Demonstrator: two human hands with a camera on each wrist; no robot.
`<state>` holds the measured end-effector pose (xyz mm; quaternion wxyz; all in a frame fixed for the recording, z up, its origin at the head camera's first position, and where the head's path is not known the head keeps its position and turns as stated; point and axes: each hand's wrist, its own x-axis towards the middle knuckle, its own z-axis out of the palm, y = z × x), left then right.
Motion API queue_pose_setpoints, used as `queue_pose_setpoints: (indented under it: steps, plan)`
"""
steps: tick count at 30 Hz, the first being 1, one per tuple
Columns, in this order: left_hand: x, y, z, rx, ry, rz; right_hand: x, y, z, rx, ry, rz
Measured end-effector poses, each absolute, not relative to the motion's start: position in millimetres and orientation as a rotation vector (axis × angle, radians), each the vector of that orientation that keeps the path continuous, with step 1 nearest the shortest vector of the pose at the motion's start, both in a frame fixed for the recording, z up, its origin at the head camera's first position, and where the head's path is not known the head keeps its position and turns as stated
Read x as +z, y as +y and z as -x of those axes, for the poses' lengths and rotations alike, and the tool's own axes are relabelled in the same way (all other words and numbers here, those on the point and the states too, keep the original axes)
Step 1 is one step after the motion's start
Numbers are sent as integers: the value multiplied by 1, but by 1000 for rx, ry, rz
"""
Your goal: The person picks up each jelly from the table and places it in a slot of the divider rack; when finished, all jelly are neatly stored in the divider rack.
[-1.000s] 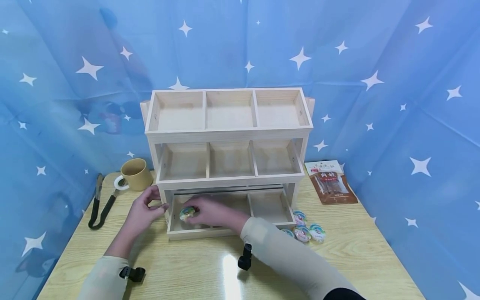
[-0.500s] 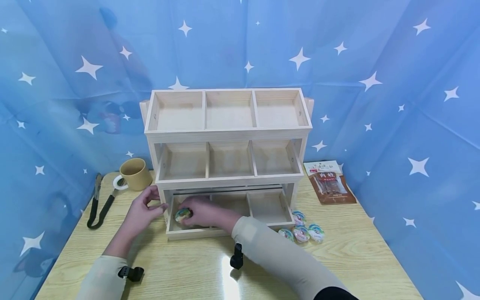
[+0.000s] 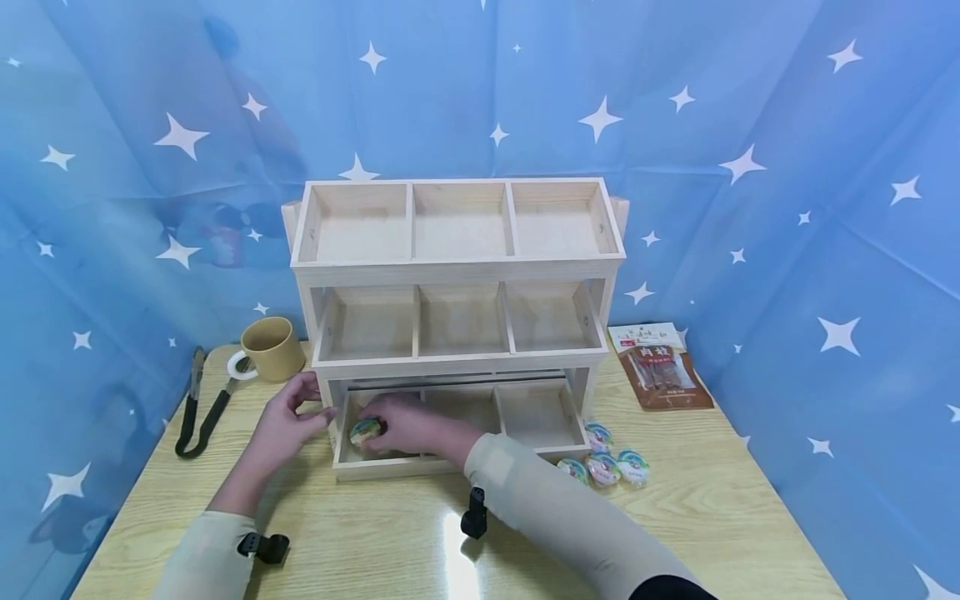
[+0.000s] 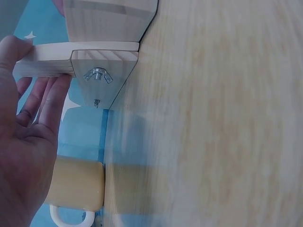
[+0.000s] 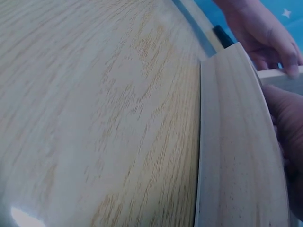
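Observation:
A three-tier wooden shelf [image 3: 459, 273] with divided trays stands on the table. My left hand [image 3: 283, 427] grips its left upright [image 4: 47, 59], the thumb on one side and the fingers on the other. In the head view my right hand [image 3: 408, 427] reaches into the left compartment of the bottom tray [image 3: 536, 417]. It holds a small jelly cup [image 3: 366, 431] with a green and yellow lid, low in that compartment. The right wrist view shows mostly the tray's front board [image 5: 236, 142], which hides much of the right hand [image 5: 289, 118].
Several jelly cups [image 3: 603, 469] lie on the table by the shelf's right front corner. A brown snack packet [image 3: 663, 367] lies further right. Left of the shelf are a tan mug [image 3: 273, 350] and black-handled tongs [image 3: 201, 423]. A blue star-patterned curtain [image 3: 480, 92] hangs behind.
My right hand has moved slightly left with the jelly cup inside the bottom left compartment, then stays nearly still. The left hand keeps its hold on the upright.

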<state>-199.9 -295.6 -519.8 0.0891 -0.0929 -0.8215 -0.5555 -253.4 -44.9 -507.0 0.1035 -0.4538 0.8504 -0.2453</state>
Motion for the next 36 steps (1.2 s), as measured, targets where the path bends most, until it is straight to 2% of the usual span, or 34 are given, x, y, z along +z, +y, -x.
queue_pose_setpoints:
  steps: [5, 13, 19, 22, 36]
  plan:
    - [-521, -295, 201, -1672, -2428, 290, -507, -42, 252, -780, 2485, 1311]
    - [-520, -297, 201, -1730, -2416, 292, -491, -12, 236, -959, 2487, 1069]
    - [-520, -295, 201, -1734, -2432, 283, -475, 42, 212, -927, 2636, 1175]
    - [-520, -295, 201, -1734, -2431, 282, -473, 72, 201, -1012, 2650, 1143]
    - [-523, -296, 202, -1727, -2428, 285, -486, 205, 170, -1257, 2896, 1068]
